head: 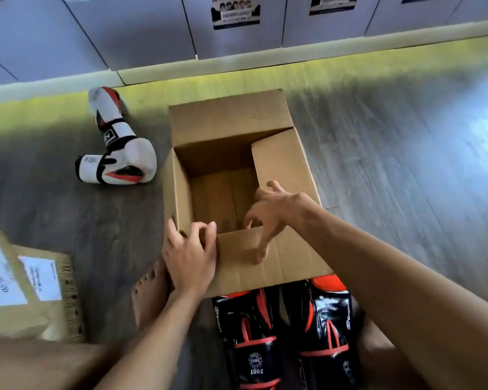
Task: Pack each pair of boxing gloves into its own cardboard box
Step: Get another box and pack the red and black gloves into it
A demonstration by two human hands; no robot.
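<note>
Your left hand point(190, 256) grips the near-left corner of the open cardboard box point(181, 198) on the floor; your right hand point(276, 218) hovers spread over its near flap. Black gloves point(288, 333) lie just behind it — white gloves point(116, 144) to its left.
</note>
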